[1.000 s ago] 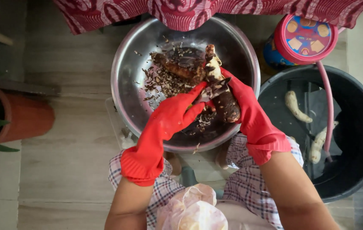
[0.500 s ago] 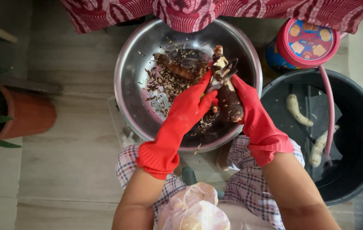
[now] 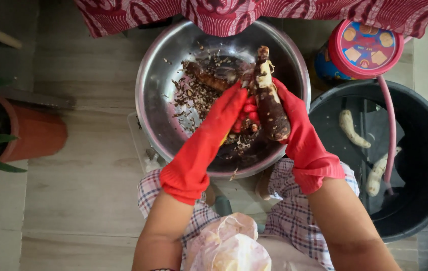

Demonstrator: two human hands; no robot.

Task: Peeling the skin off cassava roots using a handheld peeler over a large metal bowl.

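The right hand (image 3: 294,125), in a red rubber glove, is closed around a long brown root (image 3: 270,103) just above the centre of the frame; the root stands nearly upright in the picture, its pale scraped tip pointing to the top edge, its lower end against the right palm; the left hand (image 3: 229,118), also red-gloved, lies just beside the root on its left, fingers curled in a loose fist; whether it grips anything cannot be told. Both hands hover over a steel bowl (image 3: 149,100) strewn with dark peelings (image 3: 194,95); a black bucket (image 3: 424,150) at the right holds pale peeled roots (image 3: 349,128); a pink-lidded tub (image 3: 367,45) sits at upper right; a terracotta pot (image 3: 38,135) stands at the left edge.
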